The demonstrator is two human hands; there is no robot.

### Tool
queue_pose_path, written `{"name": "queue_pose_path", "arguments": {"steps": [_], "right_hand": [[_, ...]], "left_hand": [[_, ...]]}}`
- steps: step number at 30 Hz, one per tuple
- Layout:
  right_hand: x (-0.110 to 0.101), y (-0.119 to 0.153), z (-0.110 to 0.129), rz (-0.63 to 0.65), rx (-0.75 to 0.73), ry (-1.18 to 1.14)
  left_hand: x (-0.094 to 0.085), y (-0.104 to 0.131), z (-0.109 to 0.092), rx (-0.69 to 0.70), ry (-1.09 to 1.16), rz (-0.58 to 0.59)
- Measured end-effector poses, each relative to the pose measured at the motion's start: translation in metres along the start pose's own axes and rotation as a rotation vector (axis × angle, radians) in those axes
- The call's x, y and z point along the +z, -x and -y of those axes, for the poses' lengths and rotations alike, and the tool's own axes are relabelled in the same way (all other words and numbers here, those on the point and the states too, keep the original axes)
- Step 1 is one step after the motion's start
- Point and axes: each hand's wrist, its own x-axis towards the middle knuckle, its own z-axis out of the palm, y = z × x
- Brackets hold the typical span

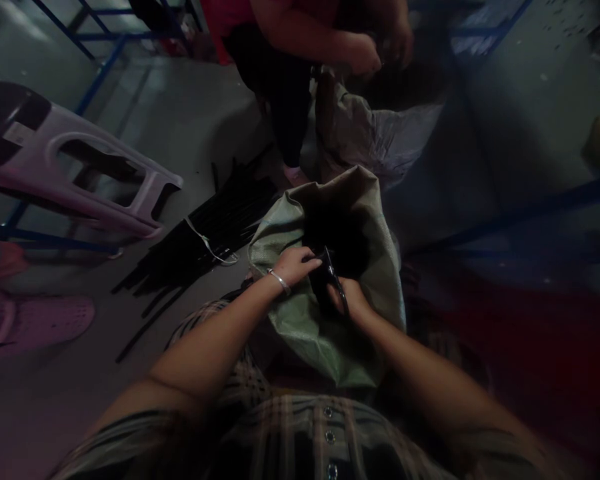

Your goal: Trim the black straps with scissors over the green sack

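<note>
Over the mouth of a pale woven sack (pixel 280 230), my left hand (pixel 296 265) pinches a small black piece (pixel 314 259) whose kind is too dark to make out. My right hand (pixel 349 297) is closed round the handles of black scissors (pixel 333 275). Their blades point up and away from me, close beside the black piece and my left fingertips. The sack stands open in front of my lap, with dark contents (pixel 337 230) that I cannot tell apart in the shadow.
A tied bundle of long black strips (pixel 215 223) lies on the floor to the left. Beyond it is a pink plastic stool (pixel 130 180), with a pink basket (pixel 45 323) nearer me. Opposite, a co-worker (pixel 305 33) works over another sack (pixel 380 133). Blue metal frames (pixel 100 77) stand around.
</note>
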Motion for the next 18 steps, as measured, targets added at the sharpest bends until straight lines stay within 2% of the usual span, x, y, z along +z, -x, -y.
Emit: {"name": "queue_pose_path", "arguments": {"steps": [9,14,18], "right_hand": [[-0.0003,-0.0027,-0.0002,-0.025,0.048,-0.082],[-0.0047,-0.0026,0.0034,0.042,-0.006,0.053],[-0.0051,0.0007,0.0079,0.113,-0.076,0.179]], "left_hand": [[-0.0031,-0.0022,-0.0015,-0.054,0.065,0.027],[-0.0051,-0.0004,-0.0035,-0.11,0.147,0.012],[-0.0023,0.0012,-0.0072,-0.1,0.17,0.018]]}}
